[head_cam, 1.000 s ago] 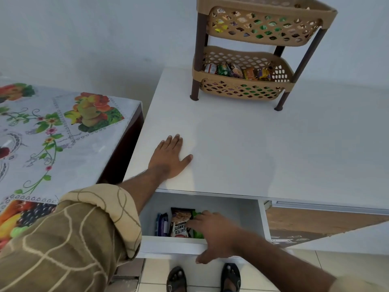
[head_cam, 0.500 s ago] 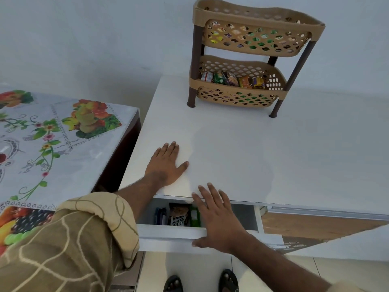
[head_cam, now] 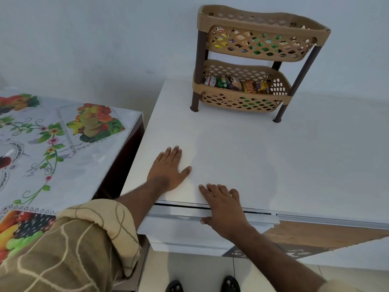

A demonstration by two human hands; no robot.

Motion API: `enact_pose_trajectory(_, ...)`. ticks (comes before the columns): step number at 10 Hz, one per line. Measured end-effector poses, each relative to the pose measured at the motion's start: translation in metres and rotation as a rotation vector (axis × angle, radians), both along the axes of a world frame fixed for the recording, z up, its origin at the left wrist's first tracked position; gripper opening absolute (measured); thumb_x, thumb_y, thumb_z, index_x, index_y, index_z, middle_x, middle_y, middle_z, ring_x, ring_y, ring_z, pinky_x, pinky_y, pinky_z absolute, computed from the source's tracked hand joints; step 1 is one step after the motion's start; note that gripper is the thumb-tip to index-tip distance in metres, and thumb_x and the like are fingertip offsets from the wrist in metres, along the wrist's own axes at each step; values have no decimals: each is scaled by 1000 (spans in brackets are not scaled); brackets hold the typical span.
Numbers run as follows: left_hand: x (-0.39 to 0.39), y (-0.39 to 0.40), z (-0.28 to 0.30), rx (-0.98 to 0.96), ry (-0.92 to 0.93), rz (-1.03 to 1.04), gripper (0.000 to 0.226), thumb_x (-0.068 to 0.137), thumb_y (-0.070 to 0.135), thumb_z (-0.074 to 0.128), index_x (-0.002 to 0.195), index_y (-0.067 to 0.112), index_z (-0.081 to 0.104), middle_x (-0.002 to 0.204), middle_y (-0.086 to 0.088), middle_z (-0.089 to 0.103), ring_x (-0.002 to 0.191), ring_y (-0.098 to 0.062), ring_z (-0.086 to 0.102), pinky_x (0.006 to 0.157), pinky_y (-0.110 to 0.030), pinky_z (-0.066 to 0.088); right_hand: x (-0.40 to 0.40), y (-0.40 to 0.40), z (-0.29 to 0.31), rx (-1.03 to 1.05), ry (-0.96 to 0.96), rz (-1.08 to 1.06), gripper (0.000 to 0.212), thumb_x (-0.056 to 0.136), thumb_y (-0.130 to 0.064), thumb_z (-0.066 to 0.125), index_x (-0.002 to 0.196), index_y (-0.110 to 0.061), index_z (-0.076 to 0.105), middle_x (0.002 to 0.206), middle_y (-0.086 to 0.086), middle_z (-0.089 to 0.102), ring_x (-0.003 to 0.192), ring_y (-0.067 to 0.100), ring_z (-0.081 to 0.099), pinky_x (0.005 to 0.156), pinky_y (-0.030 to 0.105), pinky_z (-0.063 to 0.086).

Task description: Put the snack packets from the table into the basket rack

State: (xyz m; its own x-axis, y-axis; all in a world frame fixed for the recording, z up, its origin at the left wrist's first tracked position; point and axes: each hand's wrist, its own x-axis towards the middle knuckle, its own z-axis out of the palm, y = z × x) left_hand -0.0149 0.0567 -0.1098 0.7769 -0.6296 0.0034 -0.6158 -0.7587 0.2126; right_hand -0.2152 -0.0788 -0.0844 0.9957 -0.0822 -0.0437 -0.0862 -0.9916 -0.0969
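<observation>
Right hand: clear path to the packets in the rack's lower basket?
Probably yes. The right hand holds nothing, bare white tabletop lies between, and the packets sit exposed above the lower basket rim.

no legible text, packet labels blurred

This looks like a home. At 9 o'clock a fruit-and-flower cloth (head_cam: 63, 144) covers one bench. At 1 o'clock a tan basket rack (head_cam: 261, 66) with snack packets (head_cam: 235, 83) stands on a white bench (head_cam: 273, 154). The floor (head_cam: 200, 272) is tiled.
</observation>
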Motion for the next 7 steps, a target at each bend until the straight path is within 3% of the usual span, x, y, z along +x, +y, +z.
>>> enact_pose_trajectory(2, 1, -1, 0, 13, 10, 3, 82, 94, 68, 17, 158, 18, 3, 166, 4, -3, 152, -14, -5, 123, -33, -2, 7, 2, -5, -72, -71, 10, 76, 76, -44, 76, 141, -21, 44, 125, -3, 53, 108, 24, 51, 90, 43, 38)
enact_pose_trajectory(3, 0, -1, 0, 11, 4, -2, 82, 94, 68, 17, 158, 18, 3, 166, 4, -3, 152, -14, -5, 123, -33, -2, 8, 3, -6, -103, -143, 11, 71, 62, -40, 87, 124, -20, 59, 106, -4, 60, 90, 22, 56, 76, 39, 46)
enact_pose_trajectory(5, 0, -2, 1, 18, 6, 8, 82, 95, 67, 18, 158, 18, 4, 166, 4, -2, 152, -15, -4, 123, -33, -1, 19, -3, 2, -26, -57, 39, 56, 78, -38, 73, 127, -23, 48, 118, -3, 50, 105, 23, 46, 87, 41, 37)
enact_pose_trajectory(7, -2, -2, 5, 22, 27, 1, 81, 95, 66, 20, 158, 19, 2, 166, 4, -5, 152, -14, -6, 123, -34, -2, 31, -29, 31, 395, 84, -53, 59, 79, -53, 70, 130, -29, 54, 121, -7, 52, 112, 14, 43, 96, 37, 39)
